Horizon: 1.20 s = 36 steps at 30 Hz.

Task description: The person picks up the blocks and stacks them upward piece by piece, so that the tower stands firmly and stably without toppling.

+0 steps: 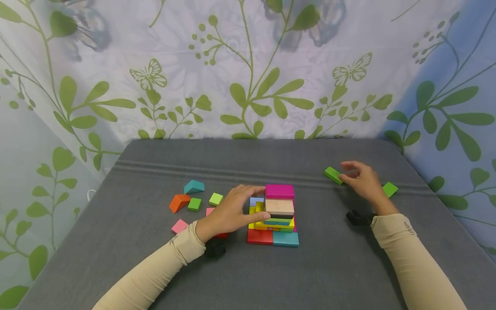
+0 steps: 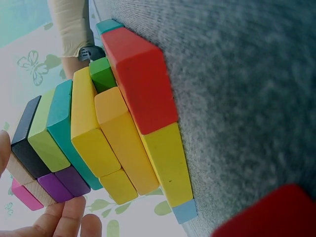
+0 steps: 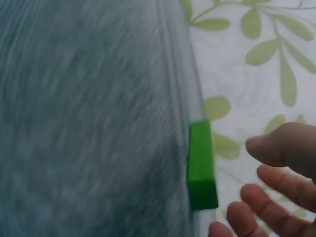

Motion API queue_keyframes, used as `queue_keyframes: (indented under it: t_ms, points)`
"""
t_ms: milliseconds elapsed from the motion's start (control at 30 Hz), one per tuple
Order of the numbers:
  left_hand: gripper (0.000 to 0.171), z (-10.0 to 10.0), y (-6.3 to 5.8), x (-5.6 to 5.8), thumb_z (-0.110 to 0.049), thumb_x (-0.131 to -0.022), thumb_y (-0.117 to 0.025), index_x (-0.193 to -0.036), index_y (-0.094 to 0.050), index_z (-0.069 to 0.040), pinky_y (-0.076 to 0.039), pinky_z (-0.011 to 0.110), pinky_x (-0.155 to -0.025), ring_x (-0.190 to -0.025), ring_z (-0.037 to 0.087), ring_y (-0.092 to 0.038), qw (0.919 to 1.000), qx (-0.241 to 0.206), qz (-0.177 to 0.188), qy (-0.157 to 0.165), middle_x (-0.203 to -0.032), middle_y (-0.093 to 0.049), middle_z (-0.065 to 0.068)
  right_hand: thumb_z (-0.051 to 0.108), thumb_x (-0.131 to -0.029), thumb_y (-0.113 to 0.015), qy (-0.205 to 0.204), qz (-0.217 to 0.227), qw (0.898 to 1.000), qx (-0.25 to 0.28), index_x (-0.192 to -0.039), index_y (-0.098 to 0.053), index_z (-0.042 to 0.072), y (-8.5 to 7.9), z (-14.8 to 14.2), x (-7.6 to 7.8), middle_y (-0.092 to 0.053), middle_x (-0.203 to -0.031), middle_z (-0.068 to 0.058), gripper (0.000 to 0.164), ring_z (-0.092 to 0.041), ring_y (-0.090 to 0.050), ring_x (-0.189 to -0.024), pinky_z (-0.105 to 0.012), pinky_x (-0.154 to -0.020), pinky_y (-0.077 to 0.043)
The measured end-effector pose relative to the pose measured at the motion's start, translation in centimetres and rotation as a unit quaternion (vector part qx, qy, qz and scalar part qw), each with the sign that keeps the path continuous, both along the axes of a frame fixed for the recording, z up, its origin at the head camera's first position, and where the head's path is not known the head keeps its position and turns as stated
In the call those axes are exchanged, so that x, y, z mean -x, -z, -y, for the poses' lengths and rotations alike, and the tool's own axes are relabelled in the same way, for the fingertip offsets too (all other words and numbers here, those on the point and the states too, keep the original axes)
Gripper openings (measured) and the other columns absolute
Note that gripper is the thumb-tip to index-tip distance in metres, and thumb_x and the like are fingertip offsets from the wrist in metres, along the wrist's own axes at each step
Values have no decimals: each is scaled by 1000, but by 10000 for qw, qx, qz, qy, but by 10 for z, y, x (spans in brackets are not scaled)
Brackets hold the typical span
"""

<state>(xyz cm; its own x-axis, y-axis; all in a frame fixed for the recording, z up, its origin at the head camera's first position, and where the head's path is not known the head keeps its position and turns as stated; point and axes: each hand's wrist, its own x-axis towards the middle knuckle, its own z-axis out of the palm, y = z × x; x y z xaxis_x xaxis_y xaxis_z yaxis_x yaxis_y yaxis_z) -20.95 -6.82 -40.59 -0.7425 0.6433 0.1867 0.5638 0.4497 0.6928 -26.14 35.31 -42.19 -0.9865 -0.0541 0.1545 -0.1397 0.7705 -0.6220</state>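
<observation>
A stack of coloured blocks (image 1: 280, 206) stands on the grey surface. At its top lie a magenta block (image 1: 279, 191) and a pale wooden block (image 1: 279, 207). My left hand (image 1: 232, 209) rests against the stack's upper left side, thumb near the front and fingers toward the back. Purple blocks (image 2: 64, 183) sit close to its fingertips in the left wrist view. To the right, my right hand (image 1: 362, 181) hovers by a green block (image 1: 333, 175), fingers loosely bent, with a gap between them and the block (image 3: 201, 165) in the right wrist view.
Another green block (image 1: 389, 189) lies right of the right hand. Loose blocks lie left of the stack: a teal one (image 1: 194, 187), an orange one (image 1: 179, 203), small green ones (image 1: 195, 204) and a pink one (image 1: 179, 226). A patterned curtain (image 1: 248, 69) hangs behind the table.
</observation>
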Motion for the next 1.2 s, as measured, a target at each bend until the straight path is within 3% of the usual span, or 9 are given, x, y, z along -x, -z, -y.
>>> queue_keyframes:
  t_ms: [200, 500, 700, 933, 1067, 1133, 1200]
  points:
    - [70, 0, 0, 1, -35, -98, -79, -154, -55, -2, -42, 61, -114, -134, 31, -55, 10000, -22, 6, 7, -150, -62, 13, 25, -106, -72, 135, 511, 9974, -486, -150, -51, -14, 5, -6, 3, -57, -143, -39, 62, -54, -63, -120, -64, -91, -55]
    - [70, 0, 0, 0, -35, -99, -79, -155, -55, -2, -43, 61, -113, -133, 31, -56, 10000, -37, 9, 19, -150, -62, 13, 23, -105, -71, 114, 679, 9954, -666, -140, -60, -15, 4, -6, 3, -66, -128, -37, 52, -55, -65, -114, -70, -97, -48]
    - [70, 1, 0, -1, -36, -99, -79, -155, -54, -1, -44, 61, -112, -132, 31, -56, 10000, -10, 10, 17, -149, -62, 14, 24, -106, -72, 152, 399, 9978, -508, -137, -64, -12, 5, -5, 1, -70, -124, -35, 48, -53, -65, -113, -75, -105, -39]
    - [70, 1, 1, -1, -36, -99, -79, -155, -55, -1, -46, 60, -110, -130, 31, -56, 10000, -14, -13, 8, -147, -63, 14, 24, -104, -76, 121, -243, 9992, -309, -134, -70, -4, -5, 13, -6, -75, -115, -27, 42, -46, -70, -104, -58, -80, -56]
    - [70, 1, 1, -1, -36, -99, -79, -155, -55, -1, -46, 59, -110, -130, 31, -56, 10000, -22, -15, -3, -147, -63, 14, 23, -103, -78, 16, -489, 9988, -71, -134, -71, -1, -18, 28, -12, -76, -113, -25, 40, -42, -72, -102, -60, -81, -57]
    - [70, 1, 1, -1, -36, -99, -79, -155, -55, -1, -46, 59, -110, -130, 31, -56, 10000, -20, -14, -7, -147, -63, 14, 20, -102, -79, -111, -645, 9978, 49, -133, -73, -1, -24, 36, -15, -77, -112, -23, 38, -33, -74, -98, -56, -82, -59]
    - [70, 1, 1, 0, -36, -99, -78, -155, -55, -1, -46, 59, -110, -130, 31, -56, 10000, -19, -14, -12, -147, -63, 14, 16, -100, -80, -277, -800, 9962, 226, -132, -74, 0, -29, 44, -20, -76, -110, -21, 36, -17, -74, -94, -43, -80, -60]
